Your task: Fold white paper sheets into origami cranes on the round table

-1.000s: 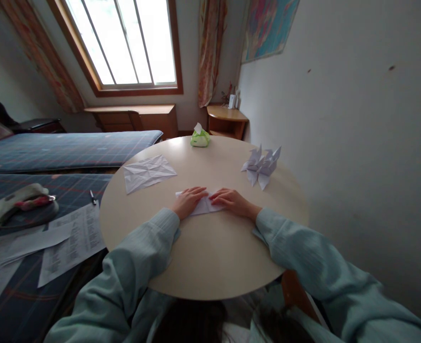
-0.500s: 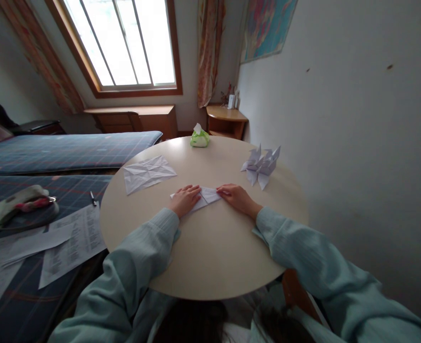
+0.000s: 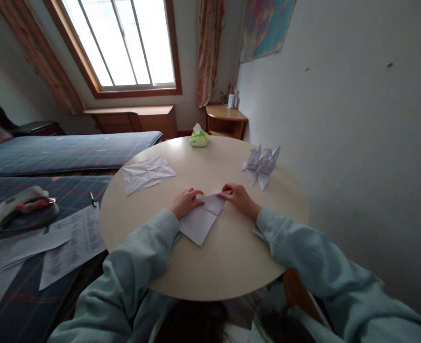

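Note:
A folded sheet of white paper (image 3: 200, 226) lies on the round table in front of me, its pointed corner toward me and a crease running across it. My left hand (image 3: 186, 203) grips the paper's upper left edge between thumb and fingers. At the upper right corner, my right hand (image 3: 236, 196) pinches the paper, thumb below and fingers above. Beyond my left hand rests a creased, unfolded white sheet (image 3: 149, 173). Several folded white paper figures (image 3: 261, 166) stand close together past my right hand.
The round cream table (image 3: 225, 267) is bordered by a wall on the right. A green tissue pack (image 3: 199, 138) sits at its far edge. To the left, a bed holds printed sheets (image 3: 75, 243), a pen (image 3: 93, 199) and a pale pouch-like item (image 3: 17, 207).
The flat, narrow folded paper has opened out toward me, showing a larger surface with a corner pointing at me. Both hands have gone from pressing its edge to pinching it.

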Demonstrator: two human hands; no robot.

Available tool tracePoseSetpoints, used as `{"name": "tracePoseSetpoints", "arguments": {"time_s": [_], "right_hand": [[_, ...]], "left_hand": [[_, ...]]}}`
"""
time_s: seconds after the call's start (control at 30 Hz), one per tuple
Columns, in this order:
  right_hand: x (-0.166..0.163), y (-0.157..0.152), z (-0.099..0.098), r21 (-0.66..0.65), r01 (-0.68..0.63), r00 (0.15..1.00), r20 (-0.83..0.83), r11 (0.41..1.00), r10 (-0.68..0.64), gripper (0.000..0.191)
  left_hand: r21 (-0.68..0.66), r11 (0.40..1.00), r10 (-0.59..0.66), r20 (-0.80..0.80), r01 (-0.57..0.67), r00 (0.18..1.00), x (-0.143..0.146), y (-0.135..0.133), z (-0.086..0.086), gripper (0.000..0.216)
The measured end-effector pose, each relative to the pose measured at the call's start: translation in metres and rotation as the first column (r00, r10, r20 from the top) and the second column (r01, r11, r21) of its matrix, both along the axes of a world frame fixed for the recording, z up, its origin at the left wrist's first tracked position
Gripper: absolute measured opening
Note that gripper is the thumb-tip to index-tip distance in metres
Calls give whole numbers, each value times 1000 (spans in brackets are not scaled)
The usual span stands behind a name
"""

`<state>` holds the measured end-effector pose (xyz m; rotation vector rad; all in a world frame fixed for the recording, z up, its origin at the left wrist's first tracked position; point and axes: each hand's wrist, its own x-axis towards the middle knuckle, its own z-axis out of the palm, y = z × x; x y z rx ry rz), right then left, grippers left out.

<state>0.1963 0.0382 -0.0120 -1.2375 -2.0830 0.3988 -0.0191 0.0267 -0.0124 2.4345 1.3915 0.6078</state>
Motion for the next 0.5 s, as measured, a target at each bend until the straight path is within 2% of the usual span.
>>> {"name": "tracePoseSetpoints", "arguments": {"time_s": [0.13,0.23,0.3,0.4,0.47,0.5], "right_hand": [[0,1,2,-18,73,974,-214,997,-75,36],[2,4,1,-101,53,915,-394,993,-89,41],[4,6,0,-164,19,869,-486,986,-97,43],[4,8,-4,-241,-40,812,-574,970,-109,46],[2,8,-6,-299,-88,794,-597,950,-114,47],[2,8,-6,-330,-122,792,-601,936,-109,47]], "left_hand": [[-138,989,-24,203,53,979,0,2,-1,25],[-192,981,56,404,25,913,-1,3,-1,25],[-256,966,189,576,-45,795,0,3,-1,27],[-355,930,355,791,-99,497,1,4,-1,33],[-357,929,369,867,-101,335,1,4,-1,36],[-342,934,356,890,-99,284,1,5,-1,36]]}}
